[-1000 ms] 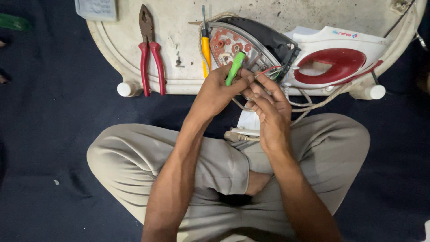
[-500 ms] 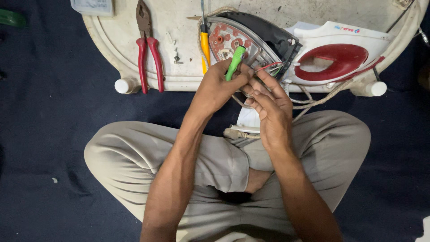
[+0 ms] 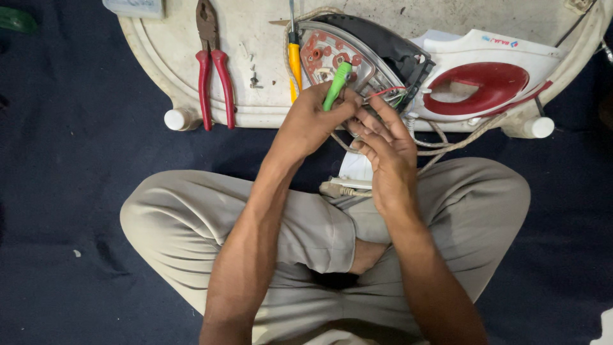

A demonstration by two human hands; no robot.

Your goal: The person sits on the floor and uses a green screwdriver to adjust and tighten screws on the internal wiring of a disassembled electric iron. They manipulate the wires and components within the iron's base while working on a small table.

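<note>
Since a second ago the green tool (image 3: 336, 85) has tipped slightly; hands barely shifted, so work stays at the wiring. Left hand (image 3: 311, 118) fingers clamped on it, at the opened iron (image 3: 364, 57) on the worktop (image 3: 255, 38). Right hand (image 3: 383, 144) fingers together, pinching the wires (image 3: 386, 94). Pale box (image 3: 134, 7) at top left; red oval panel on white shell (image 3: 485, 83).

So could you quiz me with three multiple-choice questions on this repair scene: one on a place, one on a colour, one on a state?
1. Where do the red-handled pliers lie?
A. on the white tray
B. on the person's lap
C. on the dark floor

2. What colour is the tool handle in the left hand?
A. blue
B. green
C. black

3. The iron is
A. boxed
B. whole
C. opened, wires showing

Answers: 1 A, they rest on the tray left of the iron. 2 B, bright green. 3 C, the red and white shell sits apart.
</note>
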